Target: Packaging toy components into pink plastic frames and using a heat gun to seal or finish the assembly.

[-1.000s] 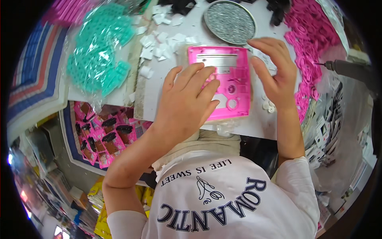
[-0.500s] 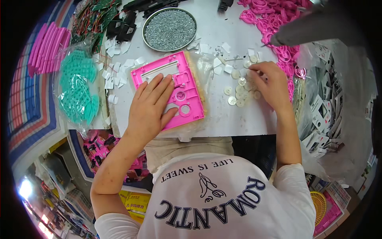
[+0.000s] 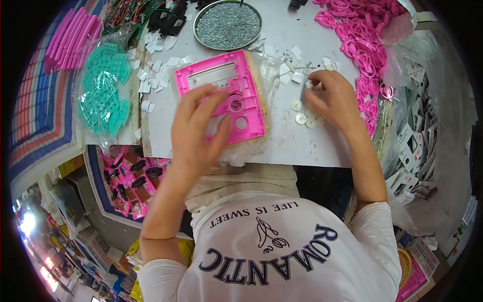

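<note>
The pink plastic frame (image 3: 224, 98) lies flat near the middle of the white surface (image 3: 297, 146), resting on a clear plastic bag, with its long window toward the far edge and its round holes toward the near edge. The left hand (image 3: 198, 128) lies on it with fingers spread and palm down, covering its lower left part; this looks like a steadying hold that keeps the frame from sliding on the slippery bag.

The right hand (image 3: 332, 98) rests toward the right edge of the surface, fingers curled together over a loose scatter of small white round discs (image 3: 301, 111) and white square chips (image 3: 289, 75). The fingertips seem to close on a small piece, but what they pinch is too small to tell. The loose parts lie within easy reach of that hand, just beside the frame.

Both forearms come up from the near edge, elbows bent outward, wrists low on the surface.

At the far edge stands a round metal dish of grey bits (image 3: 228, 24); a heap of pink rings (image 3: 359, 35) fills the far right corner, and teal parts in a bag (image 3: 103, 95) lie off the left edge.
</note>
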The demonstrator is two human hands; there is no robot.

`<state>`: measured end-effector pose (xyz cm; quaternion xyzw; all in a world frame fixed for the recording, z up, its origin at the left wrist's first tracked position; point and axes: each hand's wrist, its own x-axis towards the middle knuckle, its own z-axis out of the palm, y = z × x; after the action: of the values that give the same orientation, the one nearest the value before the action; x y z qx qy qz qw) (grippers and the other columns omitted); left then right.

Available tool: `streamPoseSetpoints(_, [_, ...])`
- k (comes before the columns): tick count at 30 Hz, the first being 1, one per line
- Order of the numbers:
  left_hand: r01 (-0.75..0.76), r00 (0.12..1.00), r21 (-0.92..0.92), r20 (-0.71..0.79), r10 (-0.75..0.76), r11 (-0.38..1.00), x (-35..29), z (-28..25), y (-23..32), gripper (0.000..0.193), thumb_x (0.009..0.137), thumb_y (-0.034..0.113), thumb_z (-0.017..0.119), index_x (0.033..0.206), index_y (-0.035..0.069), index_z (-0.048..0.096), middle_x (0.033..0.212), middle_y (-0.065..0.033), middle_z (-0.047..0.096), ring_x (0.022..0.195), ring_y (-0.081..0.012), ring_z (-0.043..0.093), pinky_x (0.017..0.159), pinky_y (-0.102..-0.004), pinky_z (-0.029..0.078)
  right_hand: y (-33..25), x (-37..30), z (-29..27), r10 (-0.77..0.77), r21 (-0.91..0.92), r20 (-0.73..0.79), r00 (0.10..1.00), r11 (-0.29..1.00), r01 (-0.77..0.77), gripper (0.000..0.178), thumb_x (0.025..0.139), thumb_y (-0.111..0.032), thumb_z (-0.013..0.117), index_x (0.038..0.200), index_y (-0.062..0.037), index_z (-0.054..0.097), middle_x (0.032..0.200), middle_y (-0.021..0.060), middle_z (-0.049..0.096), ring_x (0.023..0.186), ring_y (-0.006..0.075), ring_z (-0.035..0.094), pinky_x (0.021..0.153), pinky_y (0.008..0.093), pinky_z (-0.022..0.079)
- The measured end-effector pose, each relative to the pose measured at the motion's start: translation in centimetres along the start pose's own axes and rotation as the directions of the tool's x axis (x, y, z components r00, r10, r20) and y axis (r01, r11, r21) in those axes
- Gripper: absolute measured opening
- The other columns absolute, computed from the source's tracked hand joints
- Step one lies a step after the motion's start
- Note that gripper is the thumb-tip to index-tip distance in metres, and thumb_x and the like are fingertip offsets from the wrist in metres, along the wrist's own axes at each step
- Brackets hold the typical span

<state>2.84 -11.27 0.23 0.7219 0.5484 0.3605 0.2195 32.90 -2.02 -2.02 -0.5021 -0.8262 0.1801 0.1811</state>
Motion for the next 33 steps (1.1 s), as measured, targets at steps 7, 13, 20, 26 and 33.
streamPoseSetpoints(7, [0.483,0.873,-0.572,0.373,-0.314,0.663,-2.3,1.8,3.5,0.014,0.097,0.012,0.067,0.105,0.000,0.066,0.080,-0.0114,0.069,0.066,-0.0162,0.066,0.057,-0.0301,0.050,-9.9,-2.3,0.4,-0.146,0.594,0.046,0.988,0.799,0.091,0.027,0.077,-0.003,0.075,0.104,-0.0036,0.075,0.090,0.0095,0.069,0.073,0.0230,0.063,0.069,0.0331,0.053])
streamPoseSetpoints(13, [0.519,0.848,-0.513,0.413,-0.333,0.684,-4.1,-0.9,1.3,0.011,0.097,0.009,0.064,0.101,-0.002,0.066,0.073,-0.0101,0.066,0.061,-0.0194,0.064,0.055,-0.0316,0.049,-13.9,-1.7,1.2,-0.354,0.279,-0.041,0.934,0.894,0.351,0.025,0.080,-0.002,0.078,0.104,-0.0040,0.076,0.093,0.0095,0.071,0.078,0.0255,0.066,0.067,0.0349,0.054])
streamPoseSetpoints(20, [-0.168,0.986,0.212,0.016,0.168,0.963,-0.7,-1.6,-3.2,0.035,0.087,0.015,0.072,0.121,0.007,0.067,0.129,-0.0105,0.064,0.116,-0.0254,0.061,0.100,-0.0454,0.044,-12.1,0.5,2.8,-0.217,0.206,-0.093,0.972,0.951,0.232,0.015,0.081,-0.004,0.078,0.096,-0.0053,0.075,0.090,0.0086,0.074,0.079,0.0251,0.068,0.067,0.0349,0.055])
streamPoseSetpoints(26, [-0.117,0.981,0.369,0.187,0.049,0.922,-1.1,-0.6,-3.9,0.044,0.087,0.023,0.073,0.128,0.009,0.065,0.149,-0.0051,0.054,0.140,-0.0251,0.047,0.117,-0.0556,0.026,-11.9,2.8,5.6,-0.288,-0.002,-0.175,0.942,0.956,0.292,0.014,0.076,-0.008,0.080,0.088,-0.0047,0.072,0.114,0.0075,0.068,0.106,0.0348,0.055,0.089,0.0419,0.049])
streamPoseSetpoints(33, [-0.124,0.987,0.386,0.145,0.072,0.914,-1.3,-0.4,-4.1,0.046,0.081,0.025,0.077,0.123,0.011,0.065,0.140,-0.0048,0.058,0.135,-0.0223,0.049,0.114,-0.0563,0.031,-12.2,2.9,6.6,-0.240,-0.098,-0.108,0.965,0.968,0.230,0.014,0.073,-0.005,0.077,0.082,-0.0032,0.067,0.121,0.0095,0.064,0.112,0.0388,0.051,0.092,0.0451,0.048])
